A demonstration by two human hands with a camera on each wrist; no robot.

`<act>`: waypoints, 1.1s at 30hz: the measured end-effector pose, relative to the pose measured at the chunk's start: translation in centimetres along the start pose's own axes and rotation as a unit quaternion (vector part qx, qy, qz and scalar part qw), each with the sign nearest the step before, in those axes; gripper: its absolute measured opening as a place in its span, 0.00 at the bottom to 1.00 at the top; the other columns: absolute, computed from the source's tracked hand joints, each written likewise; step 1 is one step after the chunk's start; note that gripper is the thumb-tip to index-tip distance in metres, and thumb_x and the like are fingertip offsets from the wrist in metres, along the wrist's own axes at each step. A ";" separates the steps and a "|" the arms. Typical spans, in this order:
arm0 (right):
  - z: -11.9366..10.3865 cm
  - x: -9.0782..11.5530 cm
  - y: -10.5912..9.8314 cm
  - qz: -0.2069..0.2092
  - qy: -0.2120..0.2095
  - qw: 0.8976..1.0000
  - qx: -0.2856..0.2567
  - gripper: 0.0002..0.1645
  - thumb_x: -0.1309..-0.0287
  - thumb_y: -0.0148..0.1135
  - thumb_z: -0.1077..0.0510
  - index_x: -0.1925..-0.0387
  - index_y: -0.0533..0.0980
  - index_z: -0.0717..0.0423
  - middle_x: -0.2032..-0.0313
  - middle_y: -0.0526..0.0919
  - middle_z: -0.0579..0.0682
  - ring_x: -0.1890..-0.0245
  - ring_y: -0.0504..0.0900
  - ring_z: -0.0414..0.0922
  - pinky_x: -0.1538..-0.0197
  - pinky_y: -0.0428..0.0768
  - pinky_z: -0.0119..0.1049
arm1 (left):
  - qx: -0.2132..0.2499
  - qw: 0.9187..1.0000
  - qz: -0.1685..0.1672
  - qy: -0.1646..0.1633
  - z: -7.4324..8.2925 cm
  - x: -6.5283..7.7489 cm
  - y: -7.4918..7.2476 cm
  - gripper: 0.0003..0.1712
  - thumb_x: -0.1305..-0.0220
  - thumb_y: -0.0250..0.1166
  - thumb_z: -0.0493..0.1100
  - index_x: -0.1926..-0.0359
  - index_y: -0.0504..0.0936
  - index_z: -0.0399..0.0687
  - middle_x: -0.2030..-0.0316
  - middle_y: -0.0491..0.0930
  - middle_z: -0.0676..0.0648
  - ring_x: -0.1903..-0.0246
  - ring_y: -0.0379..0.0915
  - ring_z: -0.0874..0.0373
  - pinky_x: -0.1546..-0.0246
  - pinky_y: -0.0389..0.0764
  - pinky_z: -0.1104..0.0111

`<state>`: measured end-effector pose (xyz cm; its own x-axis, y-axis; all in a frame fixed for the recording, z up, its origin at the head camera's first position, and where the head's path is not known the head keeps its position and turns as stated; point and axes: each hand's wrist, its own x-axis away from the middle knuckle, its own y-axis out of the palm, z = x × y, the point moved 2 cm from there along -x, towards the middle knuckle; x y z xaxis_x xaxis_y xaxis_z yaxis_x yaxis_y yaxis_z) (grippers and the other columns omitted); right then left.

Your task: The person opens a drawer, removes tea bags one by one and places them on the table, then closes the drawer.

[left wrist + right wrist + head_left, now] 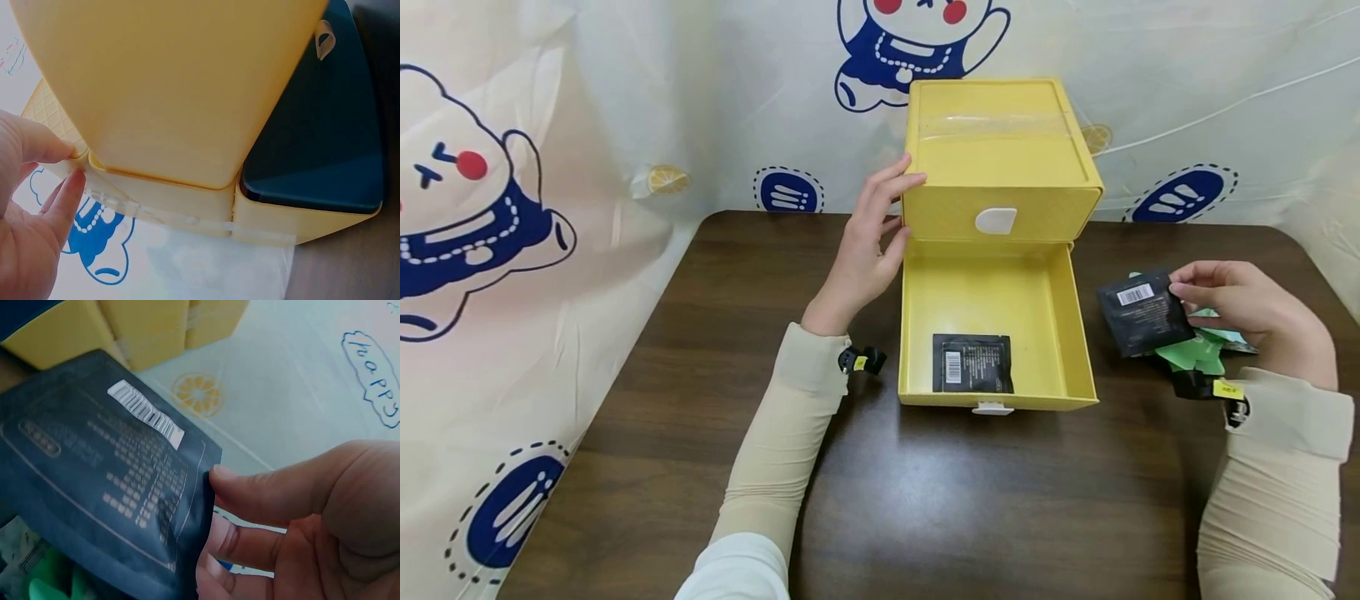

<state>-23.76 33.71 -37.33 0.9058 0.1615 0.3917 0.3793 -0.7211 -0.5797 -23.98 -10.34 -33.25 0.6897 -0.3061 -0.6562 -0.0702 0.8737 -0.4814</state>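
Note:
A yellow drawer box [992,150] stands at the back of the table, its lower drawer [985,287] pulled out towards me. Inside the drawer, near its front wall, lies a black sachet [973,364] with a white barcode. My left hand [868,242] touches the left front edge of the box, its fingers fairly straight. To the right of the drawer, my right hand [1255,304] pinches another black sachet [1138,312] by its edge between thumb and fingers. In the right wrist view this sachet [119,469] shows a barcode label and printed text.
Green packets [1198,354] lie on the brown table [985,500] beneath the held sachet. The upper drawer has a white tab [996,221] and is closed. A patterned white sheet [647,108] hangs behind and at the left.

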 end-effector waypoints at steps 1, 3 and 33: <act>0.0 -0.2 0.1 -0.001 0.003 1.000 0.013 0.14 0.25 0.47 0.52 0.49 0.74 0.54 0.65 0.74 0.33 0.64 0.75 0.34 0.61 0.83 0.27 | -0.001 1.000 0.000 0.000 0.0 0.0 0.0 0.29 0.33 0.53 0.24 0.33 0.68 0.42 0.25 0.56 0.43 0.32 0.65 0.52 0.43 0.81 0.57; 0.1 -0.4 0.3 -0.005 0.008 0.999 0.036 0.20 0.25 0.46 0.52 0.45 0.69 0.65 0.63 0.74 0.37 0.63 0.75 0.36 0.61 0.83 0.28 | -0.002 1.000 0.000 0.000 0.0 0.1 0.0 0.29 0.33 0.53 0.24 0.33 0.68 0.42 0.25 0.56 0.43 0.32 0.65 0.52 0.43 0.81 0.56; -7.8 3.3 1.8 0.097 -0.114 0.988 0.040 0.19 0.28 0.52 0.46 0.48 0.75 0.53 0.69 0.82 0.29 0.67 0.81 0.31 0.64 0.80 0.22 | -0.004 1.000 -0.003 -0.007 -0.1 0.0 0.0 0.29 0.33 0.53 0.25 0.32 0.68 0.44 0.25 0.55 0.45 0.31 0.63 0.54 0.42 0.81 0.57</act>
<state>-21.56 27.71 -31.48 0.9785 0.1795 0.1020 0.1998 -0.6992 -0.6865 -24.00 -10.39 -33.30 0.7008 -0.3059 -0.6444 -0.0714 0.8688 -0.4901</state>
